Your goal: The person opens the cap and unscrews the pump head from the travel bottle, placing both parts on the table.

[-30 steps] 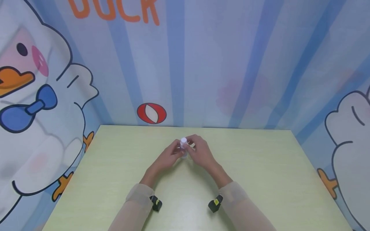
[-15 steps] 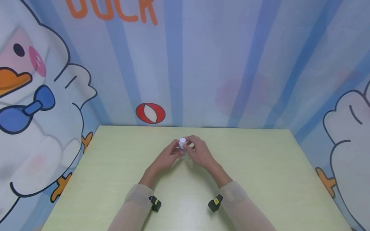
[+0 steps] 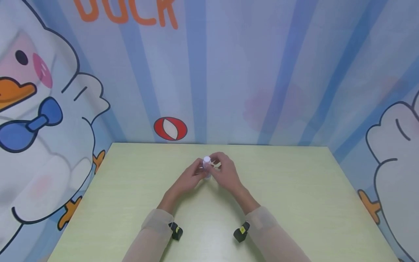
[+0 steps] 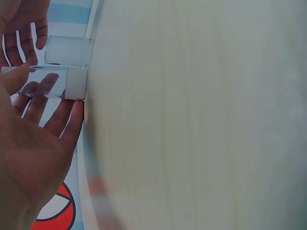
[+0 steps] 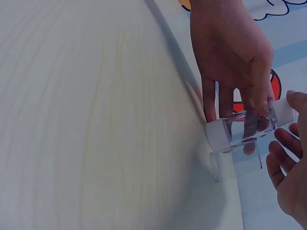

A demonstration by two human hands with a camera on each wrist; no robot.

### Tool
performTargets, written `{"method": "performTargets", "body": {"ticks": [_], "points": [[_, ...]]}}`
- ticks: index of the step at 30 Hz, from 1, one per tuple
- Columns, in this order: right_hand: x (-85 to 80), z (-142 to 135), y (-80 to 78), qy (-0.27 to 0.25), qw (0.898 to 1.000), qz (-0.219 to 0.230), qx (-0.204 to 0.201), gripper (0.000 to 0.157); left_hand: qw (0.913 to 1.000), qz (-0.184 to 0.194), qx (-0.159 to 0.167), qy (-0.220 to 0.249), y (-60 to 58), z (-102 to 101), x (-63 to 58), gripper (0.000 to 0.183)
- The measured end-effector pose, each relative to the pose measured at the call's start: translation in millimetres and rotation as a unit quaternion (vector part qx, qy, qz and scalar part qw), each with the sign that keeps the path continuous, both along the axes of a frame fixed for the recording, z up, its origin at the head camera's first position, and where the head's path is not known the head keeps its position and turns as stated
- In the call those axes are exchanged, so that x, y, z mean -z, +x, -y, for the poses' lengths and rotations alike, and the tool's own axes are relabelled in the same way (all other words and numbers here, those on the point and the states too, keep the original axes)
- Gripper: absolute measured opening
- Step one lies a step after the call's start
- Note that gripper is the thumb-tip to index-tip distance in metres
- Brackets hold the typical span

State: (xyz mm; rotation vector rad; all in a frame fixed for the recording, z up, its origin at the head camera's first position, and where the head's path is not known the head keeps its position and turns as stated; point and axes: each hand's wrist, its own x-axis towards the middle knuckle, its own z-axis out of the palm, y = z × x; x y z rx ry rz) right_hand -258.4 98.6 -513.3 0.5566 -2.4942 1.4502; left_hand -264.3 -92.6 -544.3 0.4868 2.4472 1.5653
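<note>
A small clear bottle (image 5: pixel 237 132) with a white base stands upright near the table's back edge. My left hand (image 3: pixel 190 178) holds its body between thumb and fingers. At its top is a white cap (image 3: pixel 207 159), with my right hand (image 3: pixel 227 175) at it. The thumb touches the cap's side, and the right fingers are partly hidden behind it. Beside the bottle, on the right hand's side, stands a clear cylindrical container (image 4: pixel 68 50). In the head view the right hand hides this container.
The pale yellow table (image 3: pixel 294 193) spreads around both hands. Behind it hangs a blue striped backdrop (image 3: pixel 229 72) with printed ducks and a red ball. A small black wrist camera (image 3: pixel 176 231) sits on the left sleeve, another wrist camera (image 3: pixel 241 233) on the right.
The right hand and wrist have turned slightly, and the right thumb sits a little farther left on the bottle's top. The left hand keeps its hold.
</note>
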Motion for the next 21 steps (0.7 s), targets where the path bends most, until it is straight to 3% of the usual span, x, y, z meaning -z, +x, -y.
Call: {"method": "performTargets", "body": {"ticks": [12,21], "points": [[0.2,5.6,3.1,-0.002,1.000,-0.009,0.013,0.027,0.9999,-0.003,0.009,0.012,1.0,-0.4,-1.2,0.024],[-1.7,3.9,3.9,0.027,1.000,-0.006,0.005,0.030,1.0000,-0.001,0.005,0.006,1.0,0.3,-2.4,0.023]]}}
